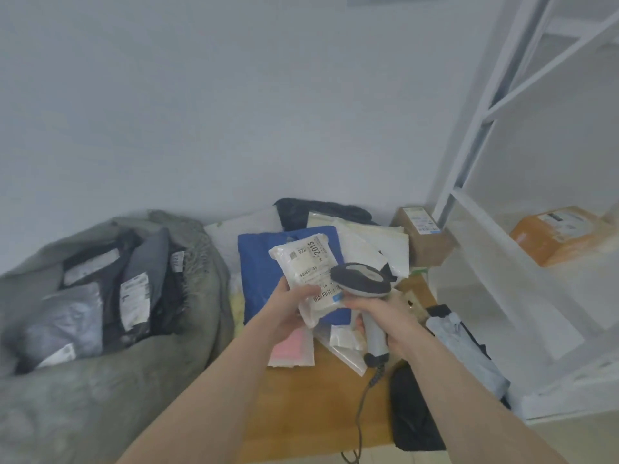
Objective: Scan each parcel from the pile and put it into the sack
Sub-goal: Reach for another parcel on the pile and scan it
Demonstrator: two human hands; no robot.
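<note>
Left hand (pixel 290 308) gripping white parcel (pixel 310 272) above the pile (pixel 335 249) on the bench (pixel 321 396), right hand (pixel 388 316) clasping scanner (pixel 363 279) over its label, open sack (pixel 110 296) of parcels at left

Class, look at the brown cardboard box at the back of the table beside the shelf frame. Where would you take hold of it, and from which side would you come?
Grip the brown cardboard box across its two long side faces, coming from above. Its labelled top faces up and is clear, while white mailers crowd its left and the shelf frame stands close on its right, so a sideways approach looks cramped.
</note>
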